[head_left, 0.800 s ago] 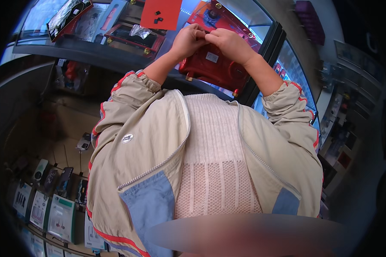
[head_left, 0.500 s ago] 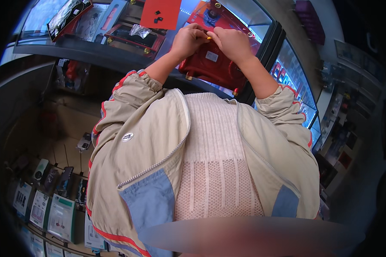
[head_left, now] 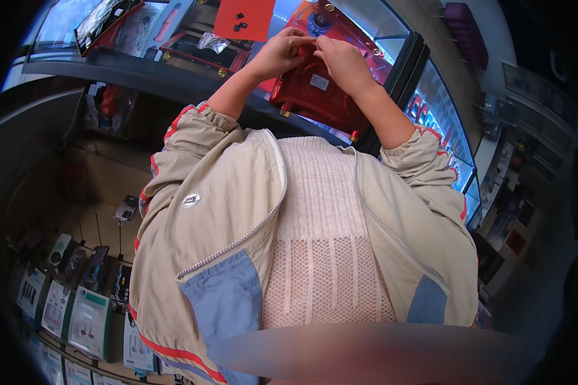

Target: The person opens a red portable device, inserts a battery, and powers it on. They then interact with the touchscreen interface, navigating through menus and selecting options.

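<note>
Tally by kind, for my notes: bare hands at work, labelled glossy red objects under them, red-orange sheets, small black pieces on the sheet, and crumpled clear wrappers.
Hands: 2 (left hand, right hand)
Glossy red object: 1
Red-orange sheet: 1
Small black pieces: 3
Crumpled clear wrapper: 1
Total: 8

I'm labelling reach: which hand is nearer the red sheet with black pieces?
Left. The left hand is just below and right of the red sheet; the right hand is farther right, beyond the left.
</note>
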A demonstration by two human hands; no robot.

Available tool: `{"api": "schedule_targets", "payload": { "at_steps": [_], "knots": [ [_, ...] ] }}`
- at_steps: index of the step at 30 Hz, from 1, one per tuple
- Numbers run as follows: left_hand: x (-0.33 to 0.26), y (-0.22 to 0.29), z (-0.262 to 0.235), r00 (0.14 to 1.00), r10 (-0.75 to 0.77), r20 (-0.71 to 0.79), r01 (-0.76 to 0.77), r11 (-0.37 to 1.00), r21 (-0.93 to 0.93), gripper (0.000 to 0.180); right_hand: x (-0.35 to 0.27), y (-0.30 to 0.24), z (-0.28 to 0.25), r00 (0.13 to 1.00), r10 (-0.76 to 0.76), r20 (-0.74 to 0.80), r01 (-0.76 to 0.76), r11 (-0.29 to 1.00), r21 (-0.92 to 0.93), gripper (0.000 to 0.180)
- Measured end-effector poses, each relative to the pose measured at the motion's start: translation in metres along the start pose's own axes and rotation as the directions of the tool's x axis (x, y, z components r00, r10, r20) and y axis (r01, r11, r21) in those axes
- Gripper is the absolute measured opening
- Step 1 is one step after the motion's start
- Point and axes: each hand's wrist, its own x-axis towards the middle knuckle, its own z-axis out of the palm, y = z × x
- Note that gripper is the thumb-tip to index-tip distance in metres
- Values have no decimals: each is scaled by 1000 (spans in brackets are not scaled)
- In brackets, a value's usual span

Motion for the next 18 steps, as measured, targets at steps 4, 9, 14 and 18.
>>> {"api": "schedule_targets", "payload": {
  "at_steps": [4, 9, 14, 18],
  "knots": [
    [4, -10, 6, 975, 223, -22, -219, 969, 119, 29, 2, -1, -3, 996, -90, -3, 90, 994, 57, 14],
    [7, -14, 15, 989, 134, -60, -129, 988, 86, 15, -1, 4, -3, 994, -112, -6, 112, 984, 137, 18],
    [5, -9, 17, 989, 77, -127, -58, 987, 148, 15, 9, -14, -24, 936, 286, 206, -258, 954, -154, 22],
    [6, -8, 17, 990, 92, -109, -74, 984, 159, 15, 2, -14, -11, 972, 197, 131, -180, 975, -133, 23]
  ]
}}
